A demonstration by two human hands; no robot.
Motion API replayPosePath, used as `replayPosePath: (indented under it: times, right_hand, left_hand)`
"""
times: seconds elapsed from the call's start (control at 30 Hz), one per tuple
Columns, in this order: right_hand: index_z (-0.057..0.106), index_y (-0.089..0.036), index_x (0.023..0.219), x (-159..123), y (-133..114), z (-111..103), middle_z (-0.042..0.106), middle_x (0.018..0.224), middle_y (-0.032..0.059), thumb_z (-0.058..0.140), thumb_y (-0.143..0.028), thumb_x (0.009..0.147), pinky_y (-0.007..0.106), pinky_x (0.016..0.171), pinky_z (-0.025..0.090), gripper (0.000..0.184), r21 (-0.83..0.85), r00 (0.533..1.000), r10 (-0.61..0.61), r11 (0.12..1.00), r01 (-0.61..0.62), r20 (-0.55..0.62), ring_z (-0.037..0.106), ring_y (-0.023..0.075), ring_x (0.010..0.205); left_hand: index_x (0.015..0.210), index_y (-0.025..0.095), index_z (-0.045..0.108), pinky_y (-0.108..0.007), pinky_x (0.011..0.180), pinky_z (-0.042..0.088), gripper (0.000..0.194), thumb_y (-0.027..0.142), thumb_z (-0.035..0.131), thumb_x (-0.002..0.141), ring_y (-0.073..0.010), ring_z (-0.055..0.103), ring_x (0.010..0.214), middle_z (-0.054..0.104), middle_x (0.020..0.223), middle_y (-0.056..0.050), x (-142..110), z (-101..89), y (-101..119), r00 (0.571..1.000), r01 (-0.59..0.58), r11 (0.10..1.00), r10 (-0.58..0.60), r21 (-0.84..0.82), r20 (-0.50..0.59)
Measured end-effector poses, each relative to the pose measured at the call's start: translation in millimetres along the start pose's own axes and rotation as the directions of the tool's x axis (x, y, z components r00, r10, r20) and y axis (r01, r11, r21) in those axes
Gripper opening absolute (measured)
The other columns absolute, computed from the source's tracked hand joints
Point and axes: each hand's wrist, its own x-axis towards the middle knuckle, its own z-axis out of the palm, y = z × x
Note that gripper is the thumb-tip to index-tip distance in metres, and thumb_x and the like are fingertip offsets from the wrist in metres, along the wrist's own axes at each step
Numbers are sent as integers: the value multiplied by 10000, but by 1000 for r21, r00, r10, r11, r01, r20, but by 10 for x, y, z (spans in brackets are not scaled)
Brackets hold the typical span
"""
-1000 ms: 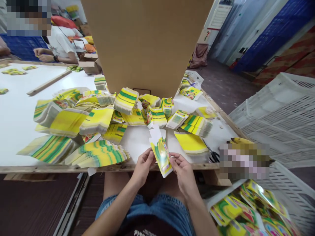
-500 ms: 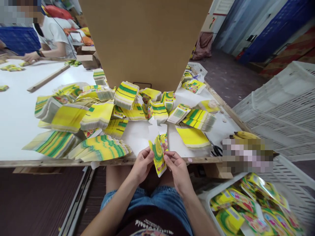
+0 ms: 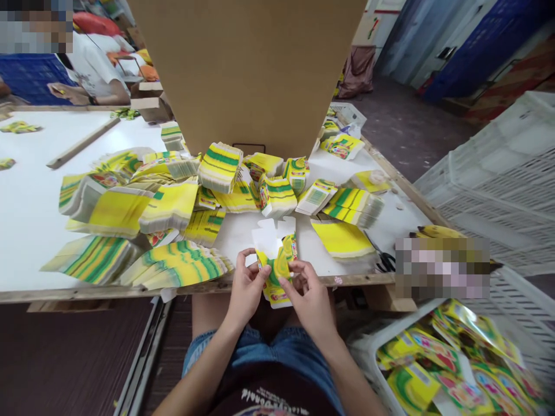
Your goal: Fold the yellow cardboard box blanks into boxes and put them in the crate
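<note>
Between my two hands is a small yellow-and-green printed carton (image 3: 277, 271), partly opened out, with white inner flaps pointing away from me. My left hand (image 3: 248, 283) pinches its left side between thumb and fingers. On the right side, my right hand (image 3: 310, 292) grips it with the thumb on the printed face. The carton is over the table's front edge. Beyond it lie fanned stacks of flat printed cartons, among them a striped stack (image 3: 177, 263) to the left and a yellow sheet-like stack (image 3: 342, 238) to the right.
A tall brown cardboard box (image 3: 251, 75) stands behind the stacks. Black-handled scissors (image 3: 385, 261) lie at the right edge. A white crate (image 3: 376, 346) of printed packs sits low right. Across the white table (image 3: 26, 231), a person in a white shirt (image 3: 95, 66) works.
The carton has gone from narrow and folded to wider, its white flaps spread apart. My hands have turned it and stayed near the same place. The other person's hands have lifted from the table.
</note>
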Motion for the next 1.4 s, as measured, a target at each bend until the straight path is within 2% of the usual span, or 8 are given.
replayPosePath:
  times: [0.13,0.27,0.43,0.63,0.8,1.0,1.23,1.4]
  right_hand:
    - [472,-242,1261,101,-94,-158,620,1000,57,619,-348,848,297,751,482,450,247,988,-59,969,22,141,589,180,837]
    - [511,-257,1164,148,-154,-319,612,880,10,623,-312,853,281,726,472,335,333,940,-73,942,-44,333,587,170,801]
    - [615,-197,875,131,-234,-445,578,739,-5,573,-347,885,239,626,415,156,222,889,-104,975,2,446,531,141,691]
    - [645,-205,868,110,-257,-389,649,864,36,555,-342,904,276,742,447,168,90,926,-198,980,178,322,597,179,824]
    - [448,-257,1214,157,-189,-342,663,935,37,547,-436,898,308,772,485,376,238,981,-122,968,84,149,620,182,836]
    - [566,-200,1150,217,-226,-378,660,764,3,636,-380,818,275,676,492,385,108,877,31,990,-94,480,624,173,738]
    - [579,-234,1130,217,-282,-293,555,510,-79,667,-290,786,225,504,398,360,-231,947,35,972,42,320,523,134,482]
    - [664,-215,1089,176,-180,-436,696,897,45,552,-399,884,295,732,504,297,-28,961,-35,999,44,276,641,203,848]
  left_hand:
    - [1226,269,275,-224,648,497,534,274,639,835,-130,654,681,700,844,-8,-116,22,82,993,-42,996,34,75,109]
    - [1136,236,389,-199,650,482,373,262,625,848,-118,636,705,678,844,-14,-179,-21,165,959,30,997,-47,66,279]
    - [1013,215,435,-183,649,470,290,220,656,826,-102,622,692,679,800,-4,-218,-53,216,885,172,985,-152,-7,439]
    - [1368,307,256,-270,751,504,686,211,661,823,-167,673,812,699,979,-54,-226,-78,223,888,168,986,-147,-9,437]
    - [1223,236,477,-272,746,506,436,263,653,824,-199,671,860,693,1032,-75,-199,-145,186,909,129,986,-159,102,385]
    - [1244,197,494,-281,814,492,409,295,599,861,-216,639,964,668,1115,-94,-209,-118,239,935,15,963,-109,270,337]
    - [1247,220,463,-298,790,505,490,291,670,809,-217,669,900,691,1065,-91,-140,-106,252,916,148,981,-183,122,358]
    - [1247,204,492,-275,703,513,529,300,708,774,-213,683,818,716,985,-90,-111,-43,232,897,207,972,-233,108,376]
